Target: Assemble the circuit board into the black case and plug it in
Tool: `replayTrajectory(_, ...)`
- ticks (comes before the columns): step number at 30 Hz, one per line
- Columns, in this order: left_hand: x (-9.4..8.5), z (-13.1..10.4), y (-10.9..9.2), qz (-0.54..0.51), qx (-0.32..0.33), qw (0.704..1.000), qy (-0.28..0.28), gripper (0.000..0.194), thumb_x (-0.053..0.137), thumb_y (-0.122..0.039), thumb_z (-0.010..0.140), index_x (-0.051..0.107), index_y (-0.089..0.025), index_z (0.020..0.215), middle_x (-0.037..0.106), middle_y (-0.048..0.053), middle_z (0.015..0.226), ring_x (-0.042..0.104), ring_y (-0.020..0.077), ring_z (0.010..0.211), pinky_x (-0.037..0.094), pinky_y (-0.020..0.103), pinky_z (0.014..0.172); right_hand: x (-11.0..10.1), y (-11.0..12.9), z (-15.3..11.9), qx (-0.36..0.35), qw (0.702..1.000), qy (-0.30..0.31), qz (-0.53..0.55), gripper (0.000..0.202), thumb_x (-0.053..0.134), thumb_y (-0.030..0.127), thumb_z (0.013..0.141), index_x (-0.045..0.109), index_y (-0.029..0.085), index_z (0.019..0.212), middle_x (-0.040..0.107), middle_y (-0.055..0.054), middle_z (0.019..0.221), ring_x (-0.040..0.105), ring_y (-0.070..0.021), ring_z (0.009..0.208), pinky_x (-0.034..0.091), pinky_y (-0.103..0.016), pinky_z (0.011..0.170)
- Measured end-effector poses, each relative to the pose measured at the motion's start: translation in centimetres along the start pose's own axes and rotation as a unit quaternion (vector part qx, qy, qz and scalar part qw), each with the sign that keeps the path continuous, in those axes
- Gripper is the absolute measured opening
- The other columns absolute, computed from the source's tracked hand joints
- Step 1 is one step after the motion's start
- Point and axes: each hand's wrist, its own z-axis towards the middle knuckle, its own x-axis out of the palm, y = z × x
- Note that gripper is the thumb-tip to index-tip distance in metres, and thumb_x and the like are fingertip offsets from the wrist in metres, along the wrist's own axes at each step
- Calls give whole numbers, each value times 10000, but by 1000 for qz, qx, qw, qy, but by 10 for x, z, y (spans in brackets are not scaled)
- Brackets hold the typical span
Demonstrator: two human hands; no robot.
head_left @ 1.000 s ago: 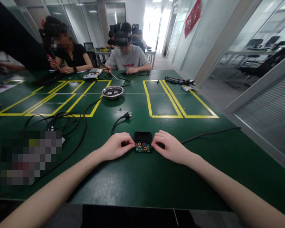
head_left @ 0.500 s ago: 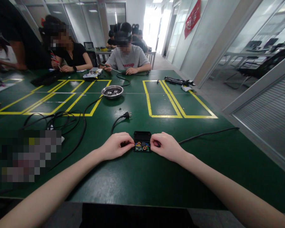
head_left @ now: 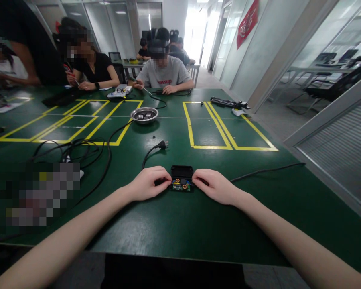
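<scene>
In the head view an opened black power adapter point(head_left: 182, 178) lies on the green table straight ahead. Its lid is raised at the back, and a green circuit board point(head_left: 181, 185) with copper coils and thin wires shows in the lower half. My left hand point(head_left: 149, 182) is closed, thumb and finger pinching the adapter's left end. At the opposite end my right hand point(head_left: 215, 184) pinches in the same way. A black cord with a plug point(head_left: 162, 145) runs out behind my left hand. Another black cord point(head_left: 267, 169) leads right from behind my right hand. The fingertips cover what they grip exactly.
A metal bowl point(head_left: 144, 115) with small metal parts stands beyond the plug. Tangled black cables point(head_left: 69, 150) and a blurred-out object point(head_left: 40, 196) lie at left. Yellow tape point(head_left: 212, 147) marks the table point(head_left: 180, 228). A black folded tripod-like item point(head_left: 228, 103) rests at far right. People sit across.
The fingers of my right hand have shifted and straightened slightly at the adapter's right end. My left hand keeps its pinch. The whole view has moved a little.
</scene>
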Motion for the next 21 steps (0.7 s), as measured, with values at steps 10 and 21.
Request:
replayTrajectory(10, -3, 4, -7, -53, -53, 997, 3, 140, 634, -201, 945, 726, -160, 847, 717, 31, 822, 646, 144, 751, 497, 248, 731, -4, 5, 3, 92, 991, 22, 94, 225, 629, 316, 961, 650, 190, 775, 613, 16, 707, 546, -143, 652, 389, -273, 632)
replayTrajectory(21, 4, 3, -2, 35, -47, 994, -91, 219, 608, -258, 969, 686, -182, 1159, 737, 28, 888, 686, 177, 816, 538, 315, 806, -4, -6, 3, 105, 987, -94, 78, 289, 623, 392, 941, 622, 185, 739, 534, 18, 658, 485, -144, 615, 380, -288, 606)
